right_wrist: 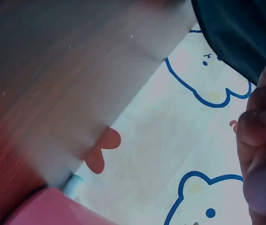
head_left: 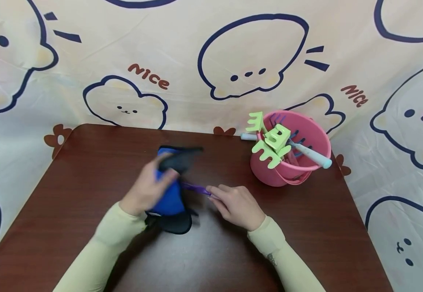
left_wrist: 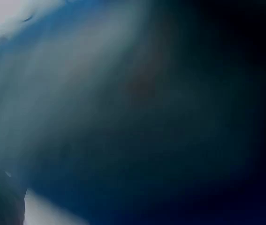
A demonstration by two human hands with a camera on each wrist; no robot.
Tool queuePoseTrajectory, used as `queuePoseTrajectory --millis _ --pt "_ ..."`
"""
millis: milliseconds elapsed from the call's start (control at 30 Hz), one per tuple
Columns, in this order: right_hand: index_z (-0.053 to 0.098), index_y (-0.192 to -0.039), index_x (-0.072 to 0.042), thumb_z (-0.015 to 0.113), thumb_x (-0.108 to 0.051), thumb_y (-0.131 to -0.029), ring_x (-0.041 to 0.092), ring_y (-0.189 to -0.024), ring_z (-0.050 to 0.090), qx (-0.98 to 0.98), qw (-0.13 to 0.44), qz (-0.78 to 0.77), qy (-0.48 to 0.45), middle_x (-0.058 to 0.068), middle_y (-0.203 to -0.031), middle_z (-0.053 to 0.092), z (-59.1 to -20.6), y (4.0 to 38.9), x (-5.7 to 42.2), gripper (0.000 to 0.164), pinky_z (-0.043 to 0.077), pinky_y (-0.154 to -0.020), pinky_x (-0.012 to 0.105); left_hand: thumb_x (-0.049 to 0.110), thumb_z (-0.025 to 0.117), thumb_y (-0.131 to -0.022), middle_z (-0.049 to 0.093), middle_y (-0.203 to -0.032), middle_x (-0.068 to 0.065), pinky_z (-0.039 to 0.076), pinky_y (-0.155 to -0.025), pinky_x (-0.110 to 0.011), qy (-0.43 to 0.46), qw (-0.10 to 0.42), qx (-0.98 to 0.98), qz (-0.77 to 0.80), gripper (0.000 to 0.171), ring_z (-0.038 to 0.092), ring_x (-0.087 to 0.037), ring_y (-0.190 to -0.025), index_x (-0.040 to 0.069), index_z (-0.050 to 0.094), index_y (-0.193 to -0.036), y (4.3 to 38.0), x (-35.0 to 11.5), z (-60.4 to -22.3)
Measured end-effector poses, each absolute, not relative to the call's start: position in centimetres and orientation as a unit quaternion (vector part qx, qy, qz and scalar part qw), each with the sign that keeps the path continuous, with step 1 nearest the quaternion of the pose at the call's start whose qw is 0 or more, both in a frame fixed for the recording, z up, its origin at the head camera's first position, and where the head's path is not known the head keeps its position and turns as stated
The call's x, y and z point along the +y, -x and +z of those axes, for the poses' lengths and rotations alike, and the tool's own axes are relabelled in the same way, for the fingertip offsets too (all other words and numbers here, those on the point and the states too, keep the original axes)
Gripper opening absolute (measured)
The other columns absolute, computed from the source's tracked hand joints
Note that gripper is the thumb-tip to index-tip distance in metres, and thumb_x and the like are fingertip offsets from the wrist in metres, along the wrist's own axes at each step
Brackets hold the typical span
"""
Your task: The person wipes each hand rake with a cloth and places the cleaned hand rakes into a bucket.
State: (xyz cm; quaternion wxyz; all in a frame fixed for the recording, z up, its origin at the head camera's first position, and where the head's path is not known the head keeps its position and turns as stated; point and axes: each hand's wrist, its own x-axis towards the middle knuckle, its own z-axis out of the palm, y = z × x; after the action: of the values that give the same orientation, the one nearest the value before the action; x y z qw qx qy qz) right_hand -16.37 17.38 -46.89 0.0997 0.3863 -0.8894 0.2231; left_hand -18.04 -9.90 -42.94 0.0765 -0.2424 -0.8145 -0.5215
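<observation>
A blue fabric item with black flaps (head_left: 171, 200), perhaps a pouch, is in my left hand (head_left: 146, 190) above the table. The thumb lies across its near face, and motion blurs its upper flap. My right hand (head_left: 238, 205) pinches a slim purple stick-like piece (head_left: 197, 188). Its far end meets the blue item's right side; whether it goes inside is hidden. In the right wrist view, the curled fingers (right_wrist: 259, 129) are beside a dark flap (right_wrist: 231, 40). Dark, blurred material fills most of the left wrist view.
To the right at the back stands a pink bucket (head_left: 270, 174). Light-green rakes (head_left: 266, 153) and a pale-blue handle (head_left: 311, 156) stick out of it. Behind the brown table (head_left: 98, 162) hangs a cartoon-printed cloth (head_left: 182, 48).
</observation>
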Motion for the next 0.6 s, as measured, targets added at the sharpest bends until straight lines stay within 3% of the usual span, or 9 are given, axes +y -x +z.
queuePoseTrajectory --millis 67,100,200,267,367,600 --pt "0.071 -0.114 -0.016 0.076 -0.017 -0.094 0.0 -0.051 0.04 -0.891 0.105 0.213 -0.387 -0.007 -0.072 0.06 -46.7 16.3 17.3 0.021 0.033 -0.048 0.014 0.041 0.063 -0.103 0.07 -0.1 -0.006 0.053 -0.089 -0.032 0.373 0.152 -0.865 -0.298 0.041 0.064 -0.018 -0.094 0.003 0.067 -0.116 18.4 -8.9 -43.8" --pt "0.071 -0.114 -0.016 0.077 -0.017 -0.094 0.0 -0.05 0.038 -0.891 0.105 0.211 -0.389 -0.007 -0.07 0.058 -46.7 16.2 17.3 0.021 0.032 -0.047 0.014 0.037 0.067 -0.1 0.073 -0.105 -0.007 0.055 -0.09 -0.036 0.429 0.2 -0.854 -0.215 0.036 0.066 -0.021 -0.096 0.005 0.07 -0.116 18.6 -8.5 -44.2" --pt "0.071 -0.114 -0.015 0.078 -0.016 -0.093 -0.001 -0.048 0.035 -0.888 0.098 0.204 -0.401 -0.007 -0.067 0.056 -46.5 16.2 17.0 0.022 0.029 -0.046 0.013 0.023 0.067 -0.1 0.074 -0.094 -0.004 0.056 -0.079 -0.032 0.503 0.314 -0.801 -0.083 0.015 0.064 -0.019 -0.083 0.01 0.073 -0.102 18.9 -8.1 -45.1" --pt "0.072 -0.115 -0.014 0.078 -0.018 -0.093 -0.001 -0.048 0.034 -0.883 0.102 0.196 -0.413 -0.006 -0.067 0.056 -46.3 16.2 16.8 0.023 0.028 -0.046 0.013 0.016 0.059 -0.104 0.072 -0.087 -0.003 0.053 -0.07 -0.027 0.515 0.362 -0.774 -0.073 0.016 0.061 -0.017 -0.075 0.01 0.071 -0.095 19.0 -8.2 -45.2" --pt "0.072 -0.119 -0.014 0.077 -0.019 -0.094 -0.001 -0.048 0.035 -0.877 0.111 0.188 -0.428 -0.006 -0.068 0.056 -46.0 16.1 16.9 0.026 0.027 -0.046 0.013 0.017 0.048 -0.11 0.068 -0.078 -0.003 0.048 -0.064 -0.025 0.518 0.418 -0.741 -0.093 0.032 0.056 -0.016 -0.069 0.008 0.068 -0.087 19.1 -8.2 -45.1" --pt "0.072 -0.127 -0.013 0.079 -0.018 -0.093 -0.001 -0.051 0.041 -0.869 0.091 0.219 -0.434 -0.005 -0.075 0.065 -45.6 15.9 17.5 0.036 0.033 -0.05 0.009 0.019 0.066 -0.103 0.053 -0.064 -0.006 0.044 -0.059 -0.032 0.493 0.52 -0.65 -0.253 0.039 0.047 -0.02 -0.06 0.002 0.059 -0.069 19.4 -7.7 -44.9"
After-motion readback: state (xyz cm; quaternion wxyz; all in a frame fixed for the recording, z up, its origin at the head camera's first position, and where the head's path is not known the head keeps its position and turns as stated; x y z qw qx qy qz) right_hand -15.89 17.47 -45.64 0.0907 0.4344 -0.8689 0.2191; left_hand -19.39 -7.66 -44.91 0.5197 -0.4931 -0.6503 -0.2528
